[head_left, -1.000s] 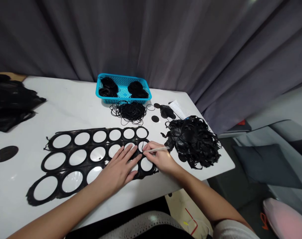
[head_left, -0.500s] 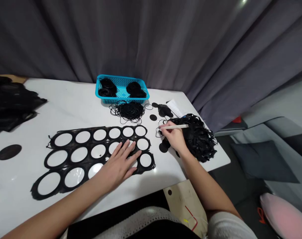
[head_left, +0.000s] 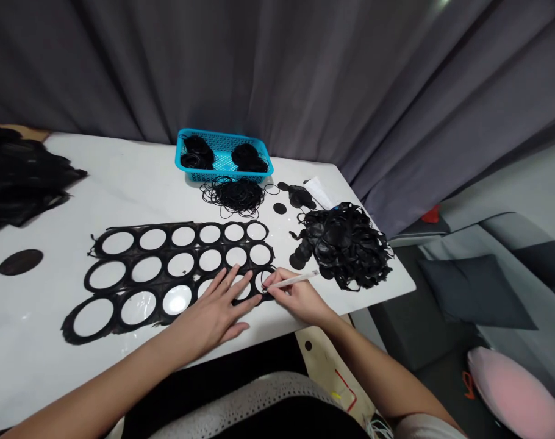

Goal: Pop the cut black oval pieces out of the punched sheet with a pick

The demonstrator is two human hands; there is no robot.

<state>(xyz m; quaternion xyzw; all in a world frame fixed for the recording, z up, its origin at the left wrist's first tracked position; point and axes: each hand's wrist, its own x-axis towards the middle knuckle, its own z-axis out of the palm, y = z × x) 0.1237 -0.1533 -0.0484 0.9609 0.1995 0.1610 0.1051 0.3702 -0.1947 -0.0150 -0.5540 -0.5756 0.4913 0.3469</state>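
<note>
A thin black sheet (head_left: 163, 252) with rows of round holes lies flat on the white table. Fingers spread, my left hand (head_left: 213, 314) rests on the sheet's lower right part. My right hand (head_left: 300, 297) pinches a slim pale stick (head_left: 296, 280), its lower end at the last hole of the front row. A thin black ring stands around that hole, partly hidden by the fingers. Black scraps (head_left: 350, 244) are heaped to the right, with black discs (head_left: 297, 260) beside them. A pile of thin black rings (head_left: 238, 196) lies beyond the sheet.
Behind the ring pile stands a blue basket (head_left: 223, 178) holding black bundles. Black sheets (head_left: 24, 174) are stacked at the left, near a large black disc (head_left: 20, 262). White paper (head_left: 318, 192) lies by the back right edge.
My right hand has moved left and nearer with the stick, from beside the scraps to the sheet's front right hole. My left hand stays spread on the sheet. The view has shifted slightly.
</note>
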